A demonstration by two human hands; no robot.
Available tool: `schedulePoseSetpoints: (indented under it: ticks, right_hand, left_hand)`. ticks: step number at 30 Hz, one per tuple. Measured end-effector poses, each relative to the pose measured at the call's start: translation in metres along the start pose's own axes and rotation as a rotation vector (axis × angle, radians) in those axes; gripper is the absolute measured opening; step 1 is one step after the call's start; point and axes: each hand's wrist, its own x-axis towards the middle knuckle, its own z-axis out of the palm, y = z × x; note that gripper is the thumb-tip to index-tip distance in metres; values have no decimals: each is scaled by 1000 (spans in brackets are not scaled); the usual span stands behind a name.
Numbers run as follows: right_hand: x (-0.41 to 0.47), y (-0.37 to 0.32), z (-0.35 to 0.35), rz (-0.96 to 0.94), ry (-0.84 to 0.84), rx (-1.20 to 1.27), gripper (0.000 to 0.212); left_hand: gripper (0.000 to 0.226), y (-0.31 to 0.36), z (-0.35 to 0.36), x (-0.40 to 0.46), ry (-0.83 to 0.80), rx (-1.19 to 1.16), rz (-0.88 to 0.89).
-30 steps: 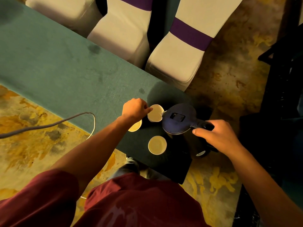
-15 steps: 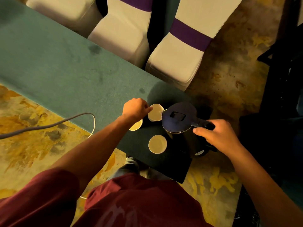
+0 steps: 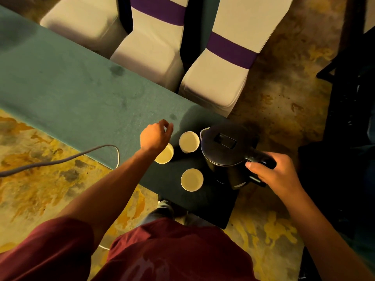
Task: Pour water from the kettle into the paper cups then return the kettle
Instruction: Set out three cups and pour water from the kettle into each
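A black kettle (image 3: 222, 148) stands upright at the right end of the green table (image 3: 71, 94). My right hand (image 3: 274, 173) grips its handle. Three paper cups stand left of it: a far cup (image 3: 189, 141) beside the spout, a near cup (image 3: 191, 179), and a left cup (image 3: 164, 156) partly hidden under my left wrist. My left hand (image 3: 155, 135) hovers just left of the far cup with fingers loosely curled, holding nothing and apart from it.
A grey cable (image 3: 60, 159) loops over the table's near edge at left. Three white chairs with purple bands (image 3: 219, 78) stand along the far side. Patterned floor lies around; dark furniture (image 3: 349, 118) is at the right.
My left hand has let go of the far cup and drawn back to the left. The kettle has come upright, its spout away from the cup.
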Motion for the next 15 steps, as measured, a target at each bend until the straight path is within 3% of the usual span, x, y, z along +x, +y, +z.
schedulePoseSetpoints:
  ticks: [9,15]
  right_hand:
    - [-13,-10,-21,-57,-70,104,10]
    - [-21,-17,-14,-29,-50,157,23]
  left_hand:
    - [45,-44,-3,-37,-46,105,-75]
    - [47,-50,-8,-41,-98,88,-37]
